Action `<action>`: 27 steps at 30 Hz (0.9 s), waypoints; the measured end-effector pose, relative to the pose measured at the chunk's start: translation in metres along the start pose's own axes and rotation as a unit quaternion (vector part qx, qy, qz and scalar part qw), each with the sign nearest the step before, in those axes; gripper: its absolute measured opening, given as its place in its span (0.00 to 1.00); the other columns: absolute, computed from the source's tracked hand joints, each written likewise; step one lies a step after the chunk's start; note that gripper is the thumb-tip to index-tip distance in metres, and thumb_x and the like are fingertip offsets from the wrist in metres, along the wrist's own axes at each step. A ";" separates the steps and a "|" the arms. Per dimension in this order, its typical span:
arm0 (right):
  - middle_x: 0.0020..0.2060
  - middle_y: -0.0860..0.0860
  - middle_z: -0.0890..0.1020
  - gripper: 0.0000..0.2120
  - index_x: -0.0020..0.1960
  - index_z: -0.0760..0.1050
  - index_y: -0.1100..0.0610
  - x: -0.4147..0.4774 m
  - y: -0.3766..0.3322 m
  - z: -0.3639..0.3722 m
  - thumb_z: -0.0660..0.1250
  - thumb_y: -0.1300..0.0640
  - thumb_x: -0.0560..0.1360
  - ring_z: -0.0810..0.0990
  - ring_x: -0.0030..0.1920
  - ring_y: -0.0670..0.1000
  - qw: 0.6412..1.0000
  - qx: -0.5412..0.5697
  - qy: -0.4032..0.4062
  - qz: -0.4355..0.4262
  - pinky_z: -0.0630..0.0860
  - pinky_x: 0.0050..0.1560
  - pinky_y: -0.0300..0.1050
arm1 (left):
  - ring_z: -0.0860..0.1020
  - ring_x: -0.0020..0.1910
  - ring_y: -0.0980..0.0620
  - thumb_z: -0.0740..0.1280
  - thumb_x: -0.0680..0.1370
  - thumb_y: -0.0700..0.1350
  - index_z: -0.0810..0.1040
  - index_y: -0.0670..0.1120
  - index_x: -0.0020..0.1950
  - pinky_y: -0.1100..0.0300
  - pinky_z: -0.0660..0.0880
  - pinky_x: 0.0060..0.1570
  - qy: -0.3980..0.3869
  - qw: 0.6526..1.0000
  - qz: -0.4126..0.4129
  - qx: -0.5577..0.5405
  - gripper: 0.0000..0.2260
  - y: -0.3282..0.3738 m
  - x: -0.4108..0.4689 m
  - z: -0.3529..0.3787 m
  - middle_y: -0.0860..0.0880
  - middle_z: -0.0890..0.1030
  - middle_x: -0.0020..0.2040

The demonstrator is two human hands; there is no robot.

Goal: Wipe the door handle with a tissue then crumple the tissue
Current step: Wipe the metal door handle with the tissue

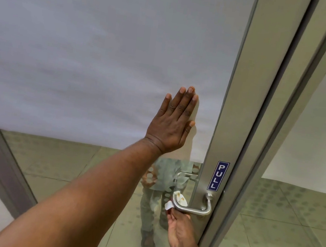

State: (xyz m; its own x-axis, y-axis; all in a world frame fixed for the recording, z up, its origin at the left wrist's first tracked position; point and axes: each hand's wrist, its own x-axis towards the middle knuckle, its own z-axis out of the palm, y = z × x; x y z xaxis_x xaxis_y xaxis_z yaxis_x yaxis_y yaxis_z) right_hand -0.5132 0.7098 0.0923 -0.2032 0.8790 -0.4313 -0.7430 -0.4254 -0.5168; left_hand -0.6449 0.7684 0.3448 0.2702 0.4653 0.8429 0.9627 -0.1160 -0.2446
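Head view. I am in the wiping step: my right hand (179,226) presses the tissue (178,199) against the free end of the door handle (193,209), the lever of brushed metal mounted on the door frame (231,112) just below the blue PULL label (219,176). The fingers of this hand are curled closed, pinching the tissue from below the lever; the tissue is folded over the tip of the bar and shows brownish marks on its upper face. My left hand (173,123) is fully open, fingers straight and together, palm flat against the frosted glass panel (105,51) above and to the left of the handle; it holds nothing and appears to steady the door. Judged from this position, the rest of the bar, toward the bend and the mounting post, remains to be covered. The next move calls for sliding the pinched tissue along the lever while keeping it wrapped round the metal; crumpling is not yet begun.
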 end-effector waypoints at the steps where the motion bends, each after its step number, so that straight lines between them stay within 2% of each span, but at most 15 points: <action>1: 0.48 0.60 0.85 0.17 0.60 0.77 0.67 0.001 0.002 0.003 0.62 0.79 0.75 0.85 0.43 0.52 1.000 0.008 -0.001 -0.006 0.83 0.42 0.42 | 0.38 0.81 0.48 0.51 0.83 0.50 0.50 0.39 0.82 0.46 0.39 0.80 0.000 1.000 0.000 0.001 0.29 0.000 0.000 0.000 0.38 0.56 0.82; 3: 0.46 0.59 0.85 0.17 0.60 0.78 0.67 0.003 0.005 0.008 0.62 0.79 0.75 0.84 0.43 0.54 1.000 0.020 -0.002 -0.011 0.83 0.39 0.41 | 0.37 0.81 0.48 0.52 0.83 0.49 0.50 0.39 0.82 0.47 0.38 0.80 0.000 1.000 0.001 0.000 0.29 0.000 -0.001 0.000 0.38 0.56 0.82; 6: 0.50 0.62 0.83 0.17 0.60 0.78 0.68 0.005 0.011 0.012 0.60 0.79 0.75 0.82 0.46 0.55 1.000 0.015 0.009 0.008 0.83 0.38 0.40 | 0.37 0.81 0.47 0.52 0.83 0.49 0.47 0.39 0.82 0.47 0.38 0.79 0.003 1.000 0.003 0.002 0.30 0.001 0.000 0.000 0.38 0.56 0.82; 10: 0.45 0.61 0.83 0.13 0.55 0.80 0.69 0.006 0.014 0.014 0.61 0.78 0.76 0.82 0.42 0.55 0.999 -0.012 0.008 0.047 0.83 0.35 0.41 | 0.36 0.81 0.47 0.53 0.83 0.49 0.45 0.41 0.81 0.46 0.39 0.80 0.003 1.000 0.006 0.004 0.30 0.001 -0.001 0.000 0.38 0.56 0.82; 12: 0.48 0.62 0.84 0.14 0.58 0.79 0.69 0.007 0.015 0.012 0.61 0.78 0.76 0.83 0.43 0.55 0.998 -0.010 -0.002 0.054 0.83 0.39 0.42 | 0.36 0.81 0.47 0.52 0.83 0.49 0.44 0.41 0.81 0.46 0.39 0.80 0.000 1.000 0.006 0.004 0.30 0.001 -0.001 0.000 0.38 0.56 0.82; 14: 0.53 0.64 0.82 0.16 0.62 0.77 0.70 0.008 0.014 0.009 0.60 0.77 0.76 0.82 0.47 0.56 0.999 -0.009 -0.008 0.053 0.83 0.48 0.45 | 0.37 0.81 0.47 0.52 0.83 0.49 0.45 0.40 0.81 0.46 0.39 0.80 -0.003 1.000 0.005 0.004 0.30 0.001 0.000 -0.001 0.38 0.56 0.82; 15: 0.54 0.65 0.82 0.17 0.64 0.76 0.71 0.008 0.013 0.006 0.60 0.77 0.76 0.81 0.47 0.56 0.998 -0.007 -0.012 0.054 0.82 0.48 0.45 | 0.37 0.81 0.47 0.52 0.83 0.49 0.46 0.40 0.82 0.46 0.39 0.80 -0.005 1.000 0.004 0.006 0.30 0.001 0.000 -0.001 0.38 0.56 0.82; 17: 0.54 0.64 0.81 0.19 0.65 0.74 0.71 0.005 0.012 0.002 0.59 0.78 0.76 0.80 0.45 0.55 0.998 -0.007 -0.027 0.059 0.82 0.41 0.41 | 0.38 0.81 0.47 0.51 0.83 0.50 0.49 0.39 0.82 0.46 0.39 0.80 -0.007 1.000 0.004 0.007 0.30 0.001 0.000 0.000 0.38 0.56 0.82; 19: 0.53 0.62 0.82 0.19 0.65 0.75 0.70 -0.001 0.011 -0.002 0.59 0.77 0.76 0.80 0.44 0.52 0.997 -0.025 -0.042 0.066 0.81 0.37 0.39 | 0.38 0.81 0.48 0.51 0.83 0.50 0.49 0.39 0.82 0.46 0.39 0.80 -0.009 1.000 0.003 0.011 0.29 0.001 -0.001 0.000 0.39 0.55 0.82; 23: 0.47 0.59 0.85 0.17 0.59 0.81 0.64 -0.020 0.002 -0.015 0.60 0.73 0.75 0.81 0.42 0.53 0.991 -0.089 -0.067 0.071 0.75 0.41 0.43 | 0.37 0.81 0.47 0.51 0.83 0.50 0.47 0.40 0.82 0.46 0.39 0.80 -0.010 1.000 0.002 0.013 0.30 0.000 -0.001 0.001 0.39 0.54 0.83; 25: 0.43 0.57 0.85 0.17 0.55 0.84 0.61 -0.030 -0.012 -0.023 0.61 0.70 0.74 0.79 0.38 0.51 0.986 -0.139 -0.070 0.065 0.70 0.38 0.43 | 0.37 0.81 0.46 0.52 0.83 0.50 0.44 0.41 0.82 0.46 0.39 0.80 -0.004 1.000 0.005 0.011 0.30 0.001 -0.001 0.001 0.39 0.54 0.83; 27: 0.42 0.55 0.86 0.18 0.55 0.85 0.60 -0.037 -0.026 -0.032 0.63 0.68 0.71 0.77 0.37 0.49 0.979 -0.180 -0.074 0.055 0.68 0.38 0.43 | 0.37 0.81 0.46 0.52 0.83 0.50 0.43 0.41 0.82 0.46 0.39 0.80 -0.003 1.000 0.005 0.013 0.31 0.000 -0.001 0.000 0.39 0.54 0.83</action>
State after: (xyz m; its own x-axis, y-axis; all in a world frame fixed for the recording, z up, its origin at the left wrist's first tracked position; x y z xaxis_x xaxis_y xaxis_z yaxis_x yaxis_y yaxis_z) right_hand -0.4665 0.6816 0.0978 -0.3800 0.8335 -0.4011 -0.4430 -0.5447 -0.7121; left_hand -0.6451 0.7681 0.3438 0.2796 0.4701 0.8371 0.9592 -0.0985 -0.2651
